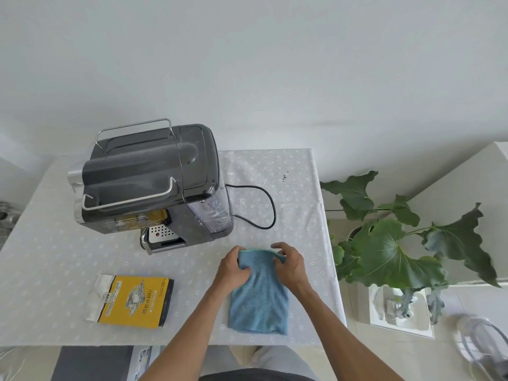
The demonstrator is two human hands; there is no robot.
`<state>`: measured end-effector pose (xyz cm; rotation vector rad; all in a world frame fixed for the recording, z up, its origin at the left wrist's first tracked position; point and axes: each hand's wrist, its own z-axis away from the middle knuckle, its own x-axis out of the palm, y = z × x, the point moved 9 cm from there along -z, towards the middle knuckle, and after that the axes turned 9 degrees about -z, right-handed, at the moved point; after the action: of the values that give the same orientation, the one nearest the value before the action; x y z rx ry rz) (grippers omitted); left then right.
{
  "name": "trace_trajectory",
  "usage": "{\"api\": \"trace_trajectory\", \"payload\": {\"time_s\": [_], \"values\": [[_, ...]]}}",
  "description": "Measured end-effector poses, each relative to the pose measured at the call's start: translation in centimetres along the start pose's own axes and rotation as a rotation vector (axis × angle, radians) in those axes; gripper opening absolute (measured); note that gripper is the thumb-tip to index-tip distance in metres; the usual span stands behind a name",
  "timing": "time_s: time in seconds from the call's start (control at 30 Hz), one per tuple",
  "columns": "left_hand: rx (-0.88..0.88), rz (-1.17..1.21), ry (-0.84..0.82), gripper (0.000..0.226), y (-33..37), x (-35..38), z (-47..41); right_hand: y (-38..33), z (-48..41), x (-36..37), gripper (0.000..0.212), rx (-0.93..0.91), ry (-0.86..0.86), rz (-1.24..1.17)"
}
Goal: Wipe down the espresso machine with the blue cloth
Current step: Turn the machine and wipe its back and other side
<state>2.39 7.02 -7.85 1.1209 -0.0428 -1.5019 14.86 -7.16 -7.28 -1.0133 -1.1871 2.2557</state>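
A dark grey espresso machine (148, 180) with chrome rails on top and a clear water tank on its right side stands at the back left of the table. In front of it and to the right lies the blue cloth (259, 298), folded into a long strip on the tablecloth. My left hand (233, 268) pinches the cloth's far left corner. My right hand (288, 264) pinches its far right corner. Both hands are a short way from the machine's front and do not touch it.
The machine's black power cord (264, 213) loops over the table to its right. A yellow and black coffee bag (132, 301) lies flat at the front left. The table (41, 270) has a white dotted cover. A leafy potted plant (390, 243) stands beyond the table's right edge.
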Motion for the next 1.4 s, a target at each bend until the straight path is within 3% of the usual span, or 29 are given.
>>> {"api": "trace_trajectory", "payload": {"time_s": [0.17, 0.67, 0.83, 0.93, 1.0, 1.1, 1.2, 1.3, 1.4], "values": [[0.042, 0.093, 0.037, 0.029, 0.0, -2.0, 1.3, -1.6, 1.2, -1.4, 0.037, 0.011, -0.006, -0.179], [0.343, 0.329, 0.465, 0.023, 6.5, -16.1, 8.8, -17.1, 0.1, -3.0, 0.032, -0.356, 0.074, -0.377], [0.346, 0.194, 0.639, 0.017, 7.4, -18.4, 9.2, -18.9, -1.9, -1.2, 0.026, -0.311, 0.223, -0.472], [0.389, -0.005, 0.739, 0.014, 8.2, -18.6, 9.6, -18.4, -2.0, 0.7, 0.038, -0.274, 0.378, -0.419], [0.402, -0.105, 0.778, 0.014, 9.0, -19.0, 10.0, -17.4, -1.5, 2.0, 0.049, -0.155, 0.439, -0.425], [0.401, -0.215, 0.769, 0.015, 9.6, -19.4, 9.9, -16.5, -0.8, 4.8, 0.045, -0.033, 0.381, -0.611], [0.436, -0.300, 0.713, 0.019, 9.5, -19.4, 9.6, -16.7, -0.1, 7.0, 0.038, -0.062, 0.322, -0.758], [0.505, -0.373, 0.646, 0.026, 9.4, -20.4, 10.1, -18.1, 0.0, 9.6, 0.044, -0.082, 0.171, -1.004], [0.681, -0.497, 0.707, 0.025, 10.0, -23.4, 12.3, -19.2, -0.4, 10.1, 0.056, -0.109, 0.244, -1.057]]}}
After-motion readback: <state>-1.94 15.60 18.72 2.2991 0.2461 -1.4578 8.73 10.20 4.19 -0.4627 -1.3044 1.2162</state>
